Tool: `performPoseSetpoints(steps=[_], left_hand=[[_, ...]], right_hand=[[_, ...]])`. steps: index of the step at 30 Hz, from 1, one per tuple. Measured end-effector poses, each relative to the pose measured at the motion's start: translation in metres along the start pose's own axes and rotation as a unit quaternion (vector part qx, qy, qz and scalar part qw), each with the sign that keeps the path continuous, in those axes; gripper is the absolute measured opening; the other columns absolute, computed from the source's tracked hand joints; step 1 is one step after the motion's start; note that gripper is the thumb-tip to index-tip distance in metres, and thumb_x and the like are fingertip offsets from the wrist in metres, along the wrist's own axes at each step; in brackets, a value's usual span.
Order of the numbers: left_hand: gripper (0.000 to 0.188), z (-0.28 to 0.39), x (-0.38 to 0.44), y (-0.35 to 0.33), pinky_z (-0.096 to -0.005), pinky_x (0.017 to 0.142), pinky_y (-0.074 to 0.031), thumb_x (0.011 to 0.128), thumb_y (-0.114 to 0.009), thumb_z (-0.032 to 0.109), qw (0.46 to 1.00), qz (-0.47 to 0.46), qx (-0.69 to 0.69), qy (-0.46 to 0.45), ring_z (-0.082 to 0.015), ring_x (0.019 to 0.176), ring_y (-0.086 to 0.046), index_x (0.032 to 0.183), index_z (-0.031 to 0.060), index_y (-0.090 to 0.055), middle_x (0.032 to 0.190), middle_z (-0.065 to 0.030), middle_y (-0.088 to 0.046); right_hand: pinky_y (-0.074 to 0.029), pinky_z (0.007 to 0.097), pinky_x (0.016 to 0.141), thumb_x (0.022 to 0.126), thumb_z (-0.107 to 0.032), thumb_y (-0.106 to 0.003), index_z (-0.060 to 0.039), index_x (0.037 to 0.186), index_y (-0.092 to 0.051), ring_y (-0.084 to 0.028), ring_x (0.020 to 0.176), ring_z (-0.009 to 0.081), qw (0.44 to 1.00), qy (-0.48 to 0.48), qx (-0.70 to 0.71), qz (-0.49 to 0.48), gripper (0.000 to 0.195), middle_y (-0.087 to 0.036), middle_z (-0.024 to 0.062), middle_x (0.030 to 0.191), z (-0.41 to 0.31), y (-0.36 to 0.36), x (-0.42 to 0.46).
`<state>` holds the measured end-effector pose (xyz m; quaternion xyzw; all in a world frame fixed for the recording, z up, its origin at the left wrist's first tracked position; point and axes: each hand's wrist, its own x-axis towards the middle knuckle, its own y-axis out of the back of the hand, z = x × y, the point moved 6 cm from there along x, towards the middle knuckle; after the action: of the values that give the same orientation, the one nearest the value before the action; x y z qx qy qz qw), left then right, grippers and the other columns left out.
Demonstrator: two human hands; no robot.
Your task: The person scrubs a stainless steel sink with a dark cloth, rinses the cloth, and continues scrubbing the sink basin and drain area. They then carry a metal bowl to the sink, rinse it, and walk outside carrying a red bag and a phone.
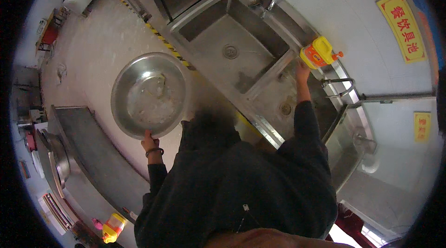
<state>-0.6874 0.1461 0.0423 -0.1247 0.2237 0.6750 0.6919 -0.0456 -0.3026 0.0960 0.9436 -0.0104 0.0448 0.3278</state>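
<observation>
My left hand (150,140), with a dark band at the wrist, grips the near rim of a large round metal basin (150,94). The basin hangs above the floor to the left of the sinks, and some wet residue shows on its bottom. My right hand (302,68) reaches over the right sink basin to a yellow plastic jug (317,53) with an orange label and orange pump top. Its fingers are partly hidden behind the jug's lower end, so their grip cannot be made out. The jug is tilted at the back ledge of the sinks.
A stainless steel double sink (230,51) with a faucet (274,0) lies ahead; a second faucet (343,86) stands at the right. A metal counter (94,143) runs along the left, with another yellow jug (113,227) below. Yellow signs (402,26) hang on the wall.
</observation>
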Motion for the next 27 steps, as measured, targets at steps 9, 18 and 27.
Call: performPoseSetpoints(steps=[9,18,27], left_hand=[[0.048,0.036,0.008,-0.06,-0.0352,0.055,-0.049,0.062,-0.069,0.012,0.989,0.067,-0.089,0.096,-0.0237,0.067,-0.058,0.099,-0.0064,-0.045,0.087,-0.0152,-0.056],[0.049,-0.065,0.162,-0.072,-0.0455,0.078,-0.037,0.072,-0.064,0.032,0.619,-0.196,0.728,-0.219,-0.0315,0.082,-0.057,0.116,0.0124,-0.053,0.094,-0.0145,-0.063],[0.046,0.107,0.074,-0.169,-0.0371,0.075,-0.049,0.073,-0.066,0.036,0.983,-0.076,0.166,0.0,-0.0251,0.086,-0.062,0.098,-0.0024,-0.062,0.092,-0.0158,-0.065]], right_hand=[[-0.046,0.0338,0.078,0.081,-0.033,-0.061,0.0017,0.104,-0.058,-0.062,0.084,0.0268,0.986,0.145,-0.001,0.084,0.042,-0.064,0.0166,0.09,-0.177,-0.084,0.119],[-0.046,0.0377,0.077,0.08,-0.04,-0.058,-0.0012,0.104,-0.058,-0.061,0.086,0.0292,0.971,0.154,-0.183,-0.007,0.045,-0.063,0.0169,0.088,-0.184,-0.188,0.174],[-0.047,0.0364,0.074,0.08,-0.036,-0.059,-0.0027,0.104,-0.059,-0.061,0.085,0.0268,0.957,0.19,-0.219,-0.024,0.041,-0.063,0.0151,0.089,-0.217,-0.24,0.19]])
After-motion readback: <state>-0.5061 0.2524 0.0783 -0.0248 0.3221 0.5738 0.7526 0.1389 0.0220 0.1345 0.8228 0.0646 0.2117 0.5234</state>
